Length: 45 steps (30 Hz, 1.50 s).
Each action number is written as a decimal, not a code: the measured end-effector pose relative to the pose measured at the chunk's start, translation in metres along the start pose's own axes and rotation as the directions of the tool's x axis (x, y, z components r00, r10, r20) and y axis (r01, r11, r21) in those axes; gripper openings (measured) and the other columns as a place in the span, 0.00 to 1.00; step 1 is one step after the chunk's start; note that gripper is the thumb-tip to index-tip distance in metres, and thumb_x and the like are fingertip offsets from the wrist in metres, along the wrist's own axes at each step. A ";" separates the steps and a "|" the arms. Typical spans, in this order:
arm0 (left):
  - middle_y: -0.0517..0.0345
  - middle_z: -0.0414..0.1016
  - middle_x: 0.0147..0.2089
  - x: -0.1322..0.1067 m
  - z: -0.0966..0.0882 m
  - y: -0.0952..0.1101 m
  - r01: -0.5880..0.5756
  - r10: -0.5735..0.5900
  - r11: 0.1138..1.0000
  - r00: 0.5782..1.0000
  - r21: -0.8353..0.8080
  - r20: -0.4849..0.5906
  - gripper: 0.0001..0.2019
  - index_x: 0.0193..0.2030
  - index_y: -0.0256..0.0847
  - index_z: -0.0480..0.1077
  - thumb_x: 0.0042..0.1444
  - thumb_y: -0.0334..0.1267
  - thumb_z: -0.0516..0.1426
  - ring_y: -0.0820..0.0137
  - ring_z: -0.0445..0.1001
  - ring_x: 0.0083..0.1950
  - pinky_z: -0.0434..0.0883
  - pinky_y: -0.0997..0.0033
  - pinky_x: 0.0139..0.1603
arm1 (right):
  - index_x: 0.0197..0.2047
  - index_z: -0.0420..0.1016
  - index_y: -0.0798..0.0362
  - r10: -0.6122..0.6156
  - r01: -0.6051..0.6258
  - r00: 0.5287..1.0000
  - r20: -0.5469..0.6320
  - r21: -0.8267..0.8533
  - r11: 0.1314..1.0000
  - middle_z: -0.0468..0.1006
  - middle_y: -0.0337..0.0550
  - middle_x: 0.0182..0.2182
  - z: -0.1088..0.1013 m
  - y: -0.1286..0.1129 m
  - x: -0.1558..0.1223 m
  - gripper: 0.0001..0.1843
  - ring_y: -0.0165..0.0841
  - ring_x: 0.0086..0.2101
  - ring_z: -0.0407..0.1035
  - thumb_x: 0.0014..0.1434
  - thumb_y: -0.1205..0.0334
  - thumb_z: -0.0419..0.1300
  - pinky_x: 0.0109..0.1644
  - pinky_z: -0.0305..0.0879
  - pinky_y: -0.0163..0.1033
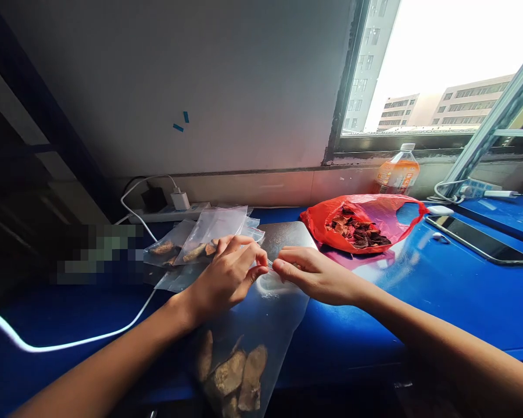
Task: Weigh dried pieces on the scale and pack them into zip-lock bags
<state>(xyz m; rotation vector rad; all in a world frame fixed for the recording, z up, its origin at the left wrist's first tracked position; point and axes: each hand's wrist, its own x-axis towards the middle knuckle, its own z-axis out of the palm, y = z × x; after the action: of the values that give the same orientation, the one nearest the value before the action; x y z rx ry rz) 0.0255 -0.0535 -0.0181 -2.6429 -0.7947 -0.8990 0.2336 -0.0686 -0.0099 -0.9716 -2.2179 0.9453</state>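
Observation:
A clear zip bag (274, 325) hangs over the table's front edge, with several brown dried slices (232, 374) at its bottom. My left hand (233, 270) pinches the bag's top edge between thumb and bent fingers. Close beside it, my right hand (309, 270) is closed on the same edge, thumb on top. A grey metallic slab (290, 233) lies flat just beyond my hands. Behind my left hand rest other small zip bags (215, 223) with dried pieces inside. To the right, a red plastic bag (320, 223) gapes, showing dark dried flakes (357, 229).
On the blue table (422, 302), a phone (479, 238) and a white earbud (440, 237) lie at right. An orange drink bottle (398, 171) stands by the window. A white cable (91, 341) crosses the left side from a power strip (192, 212) with a charger (180, 200).

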 end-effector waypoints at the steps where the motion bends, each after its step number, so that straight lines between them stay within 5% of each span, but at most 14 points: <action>1: 0.55 0.74 0.38 0.000 0.000 -0.001 0.015 -0.015 1.000 1.000 0.001 0.014 0.07 0.37 0.40 0.66 0.64 0.37 0.50 0.66 0.68 0.44 0.58 0.65 0.45 | 0.26 0.61 0.55 0.003 -0.003 1.000 0.003 0.001 1.000 0.61 0.36 0.26 0.000 0.000 0.000 0.25 0.25 0.26 0.55 0.65 0.43 0.44 0.29 0.52 0.33; 7: 0.54 0.74 0.41 -0.001 -0.002 -0.010 0.134 -0.126 0.990 0.983 -0.053 0.132 0.09 0.39 0.41 0.67 0.64 0.43 0.51 0.64 0.67 0.47 0.58 0.63 0.47 | 0.24 0.56 0.54 0.002 -0.002 1.000 0.000 -0.006 1.000 0.58 0.36 0.25 0.000 0.002 0.001 0.27 0.25 0.25 0.52 0.63 0.41 0.46 0.27 0.50 0.32; 20: 0.55 0.74 0.41 0.005 -0.019 -0.023 0.225 -0.199 0.969 0.956 -0.102 0.216 0.13 0.37 0.41 0.69 0.63 0.46 0.50 0.60 0.66 0.50 0.58 0.50 0.56 | 0.23 0.53 0.54 0.028 -0.017 0.996 -0.085 0.127 0.992 0.54 0.35 0.25 -0.014 -0.001 0.000 0.27 0.24 0.25 0.49 0.64 0.41 0.46 0.28 0.48 0.33; 26: 0.55 0.71 0.38 0.004 -0.033 -0.022 0.282 -0.198 0.892 0.946 -0.352 0.257 0.08 0.33 0.40 0.69 0.61 0.40 0.54 0.69 0.69 0.40 0.69 0.67 0.41 | 0.28 0.63 0.55 0.122 -0.069 0.976 -0.179 0.277 0.958 0.59 0.34 0.24 -0.021 0.010 0.003 0.24 0.24 0.25 0.55 0.61 0.41 0.51 0.28 0.54 0.32; 31: 0.62 0.67 0.27 0.001 -0.036 -0.032 0.273 -0.332 0.715 0.943 -0.644 0.032 0.07 0.35 0.40 0.67 0.60 0.41 0.56 0.75 0.66 0.28 0.66 0.74 0.29 | 0.41 0.66 0.54 0.160 -0.024 0.900 -0.405 0.320 0.947 0.69 0.38 0.29 -0.019 0.010 0.004 0.19 0.27 0.29 0.64 0.60 0.45 0.54 0.32 0.61 0.33; 35: 0.67 0.65 0.21 0.005 -0.040 -0.046 0.095 -0.486 0.644 0.817 -0.759 -0.310 0.05 0.37 0.41 0.68 0.57 0.39 0.60 0.77 0.64 0.24 0.64 0.72 0.30 | 0.31 0.66 0.54 0.142 -0.031 0.875 -0.463 0.239 0.970 0.68 0.38 0.26 -0.012 0.002 0.002 0.20 0.26 0.27 0.61 0.60 0.44 0.53 0.30 0.58 0.33; 38: 0.69 0.66 0.23 0.008 -0.046 -0.052 0.005 -0.571 0.624 0.686 -0.782 -0.451 0.04 0.38 0.42 0.68 0.58 0.37 0.59 0.78 0.64 0.26 0.64 0.69 0.36 | 0.26 0.64 0.54 0.159 -0.067 0.898 -0.410 0.229 0.971 0.64 0.37 0.24 -0.003 -0.004 0.000 0.23 0.25 0.26 0.58 0.59 0.43 0.54 0.29 0.57 0.33; 40: 0.70 0.67 0.24 0.010 -0.048 -0.052 -0.025 -0.601 0.610 0.636 -0.792 -0.483 0.03 0.38 0.43 0.68 0.58 0.35 0.59 0.79 0.65 0.26 0.64 0.68 0.37 | 0.31 0.66 0.54 0.229 -0.110 0.920 -0.317 0.352 0.930 0.67 0.37 0.26 0.006 -0.007 0.000 0.21 0.25 0.27 0.61 0.57 0.43 0.56 0.31 0.60 0.33; 45: 0.69 0.70 0.22 0.011 -0.038 -0.047 -0.084 -0.590 0.571 0.650 -0.816 -0.479 0.08 0.38 0.43 0.68 0.55 0.39 0.62 0.77 0.68 0.25 0.67 0.70 0.35 | 0.47 0.65 0.51 0.301 -0.196 0.954 -0.004 0.750 0.632 0.74 0.44 0.40 0.024 -0.010 -0.001 0.24 0.30 0.36 0.72 0.54 0.45 0.62 0.32 0.71 0.34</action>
<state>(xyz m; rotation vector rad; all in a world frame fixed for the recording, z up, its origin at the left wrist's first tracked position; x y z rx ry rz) -0.0124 -0.0246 0.0210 -2.2833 -0.6747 -2.7395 0.2134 -0.0834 -0.0174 -0.8922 -1.3492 1.6844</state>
